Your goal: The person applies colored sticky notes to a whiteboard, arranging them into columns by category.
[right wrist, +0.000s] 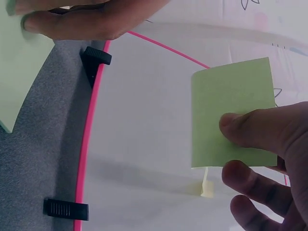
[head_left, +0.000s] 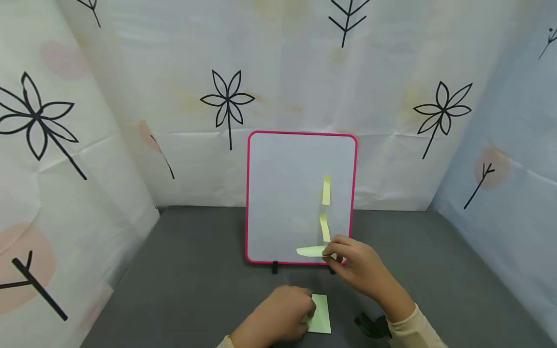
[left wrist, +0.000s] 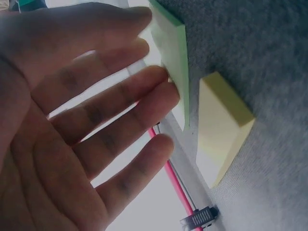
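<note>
My right hand (head_left: 359, 266) pinches a single green sticky note (right wrist: 236, 110) in front of the whiteboard's (head_left: 287, 193) lower right part. The thumb lies across the note's face, and the fingers behind are partly hidden. Two yellow sticky notes (head_left: 326, 191) are one above the other on the board's right side, seen as narrow strips. My left hand (head_left: 283, 311) is low over the table at a green sticky note pad (head_left: 320, 314). Its fingers are loosely extended in the left wrist view, with tips at the pad's edge. A yellow sticky pad (left wrist: 224, 125) lies beside the green one.
The pink-framed whiteboard stands upright on black feet (head_left: 275, 267) at the back of the grey table (head_left: 196, 270). A dark, green-tinted object (head_left: 370, 326) lies by the right sleeve. A white patterned cloth (head_left: 296, 63) hangs behind and along both sides.
</note>
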`<state>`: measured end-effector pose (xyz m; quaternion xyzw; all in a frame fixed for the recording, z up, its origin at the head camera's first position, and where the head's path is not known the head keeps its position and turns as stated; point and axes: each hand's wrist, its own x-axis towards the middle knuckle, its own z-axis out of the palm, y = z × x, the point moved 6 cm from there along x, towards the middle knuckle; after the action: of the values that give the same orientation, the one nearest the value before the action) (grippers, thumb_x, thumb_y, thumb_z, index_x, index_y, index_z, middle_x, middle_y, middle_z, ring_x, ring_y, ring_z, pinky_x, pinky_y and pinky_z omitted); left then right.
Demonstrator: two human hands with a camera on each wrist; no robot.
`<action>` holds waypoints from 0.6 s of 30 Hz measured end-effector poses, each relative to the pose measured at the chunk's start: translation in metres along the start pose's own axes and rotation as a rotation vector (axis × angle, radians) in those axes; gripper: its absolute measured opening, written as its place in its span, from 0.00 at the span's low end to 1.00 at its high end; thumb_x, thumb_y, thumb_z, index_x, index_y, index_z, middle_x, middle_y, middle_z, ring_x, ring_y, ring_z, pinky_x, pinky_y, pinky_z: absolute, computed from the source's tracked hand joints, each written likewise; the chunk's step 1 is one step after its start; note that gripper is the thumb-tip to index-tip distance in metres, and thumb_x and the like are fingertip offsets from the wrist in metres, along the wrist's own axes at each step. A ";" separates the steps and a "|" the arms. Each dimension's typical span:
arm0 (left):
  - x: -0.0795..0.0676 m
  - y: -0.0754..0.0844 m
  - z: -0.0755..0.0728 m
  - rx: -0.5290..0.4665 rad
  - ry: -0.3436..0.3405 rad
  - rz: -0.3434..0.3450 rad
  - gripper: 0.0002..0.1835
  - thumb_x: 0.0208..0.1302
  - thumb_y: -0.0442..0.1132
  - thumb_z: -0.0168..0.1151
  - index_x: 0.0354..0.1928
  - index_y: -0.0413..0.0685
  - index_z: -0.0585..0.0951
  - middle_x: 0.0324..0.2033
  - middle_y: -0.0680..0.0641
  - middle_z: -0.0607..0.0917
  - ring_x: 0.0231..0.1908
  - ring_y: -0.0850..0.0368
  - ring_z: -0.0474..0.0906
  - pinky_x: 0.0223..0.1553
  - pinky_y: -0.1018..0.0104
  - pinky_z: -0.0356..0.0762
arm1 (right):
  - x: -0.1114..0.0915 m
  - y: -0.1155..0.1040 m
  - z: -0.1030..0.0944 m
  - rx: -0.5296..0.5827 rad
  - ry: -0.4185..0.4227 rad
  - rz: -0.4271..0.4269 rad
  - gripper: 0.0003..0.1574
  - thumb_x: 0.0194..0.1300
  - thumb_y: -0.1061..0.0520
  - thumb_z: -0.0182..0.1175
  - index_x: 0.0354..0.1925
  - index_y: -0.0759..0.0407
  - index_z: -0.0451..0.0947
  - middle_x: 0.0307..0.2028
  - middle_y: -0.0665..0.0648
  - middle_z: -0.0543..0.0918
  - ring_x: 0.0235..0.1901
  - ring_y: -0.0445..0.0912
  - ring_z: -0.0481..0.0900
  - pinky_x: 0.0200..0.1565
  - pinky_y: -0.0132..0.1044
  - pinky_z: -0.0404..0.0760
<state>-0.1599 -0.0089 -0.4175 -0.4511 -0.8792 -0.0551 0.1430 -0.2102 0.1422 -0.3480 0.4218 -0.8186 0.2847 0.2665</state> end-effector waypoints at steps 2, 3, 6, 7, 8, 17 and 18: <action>0.000 -0.001 -0.001 -0.025 -0.025 0.001 0.08 0.47 0.41 0.80 0.26 0.65 0.89 0.23 0.65 0.76 0.22 0.72 0.70 0.24 0.79 0.61 | 0.000 -0.002 -0.001 -0.004 0.041 -0.014 0.19 0.54 0.72 0.77 0.36 0.51 0.86 0.36 0.46 0.85 0.31 0.35 0.81 0.35 0.24 0.81; 0.000 -0.002 -0.003 -0.035 -0.036 -0.002 0.07 0.49 0.43 0.80 0.30 0.65 0.90 0.24 0.65 0.78 0.24 0.72 0.73 0.26 0.79 0.64 | 0.001 -0.004 -0.002 -0.007 0.061 -0.017 0.22 0.50 0.74 0.77 0.36 0.50 0.86 0.37 0.45 0.85 0.31 0.35 0.81 0.35 0.24 0.81; 0.004 -0.007 -0.012 -0.069 -0.071 -0.025 0.04 0.56 0.46 0.78 0.34 0.63 0.91 0.27 0.65 0.81 0.26 0.72 0.76 0.28 0.79 0.68 | 0.002 -0.006 -0.004 -0.016 0.099 -0.020 0.26 0.45 0.77 0.78 0.36 0.51 0.86 0.37 0.45 0.85 0.31 0.36 0.80 0.35 0.24 0.80; 0.005 -0.010 -0.015 -0.085 -0.075 -0.037 0.03 0.58 0.46 0.78 0.33 0.63 0.91 0.28 0.65 0.81 0.26 0.72 0.75 0.28 0.79 0.68 | 0.003 -0.007 -0.005 -0.022 0.104 -0.015 0.26 0.45 0.77 0.78 0.36 0.51 0.86 0.37 0.46 0.85 0.31 0.36 0.80 0.35 0.25 0.80; 0.006 -0.013 -0.019 -0.105 -0.079 -0.054 0.03 0.60 0.46 0.77 0.34 0.62 0.91 0.29 0.64 0.81 0.27 0.72 0.75 0.29 0.79 0.68 | 0.003 -0.007 -0.006 -0.024 0.108 -0.009 0.25 0.45 0.77 0.78 0.35 0.52 0.86 0.37 0.46 0.85 0.30 0.36 0.79 0.34 0.26 0.79; -0.008 -0.057 -0.071 -0.237 0.219 -0.192 0.05 0.65 0.41 0.74 0.38 0.49 0.88 0.36 0.56 0.84 0.29 0.66 0.76 0.32 0.78 0.73 | 0.020 -0.008 -0.009 -0.017 0.145 0.004 0.23 0.45 0.79 0.75 0.34 0.55 0.87 0.36 0.48 0.85 0.30 0.37 0.75 0.33 0.27 0.76; -0.011 -0.062 -0.077 -0.238 0.267 -0.212 0.06 0.65 0.41 0.75 0.40 0.48 0.89 0.39 0.55 0.84 0.31 0.64 0.79 0.33 0.77 0.75 | 0.023 -0.008 -0.008 -0.012 0.152 -0.001 0.23 0.45 0.79 0.75 0.34 0.56 0.87 0.36 0.49 0.86 0.30 0.38 0.75 0.34 0.27 0.75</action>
<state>-0.1884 -0.0710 -0.3453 -0.3583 -0.8824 -0.2328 0.1971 -0.2134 0.1317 -0.3246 0.3977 -0.7974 0.3111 0.3305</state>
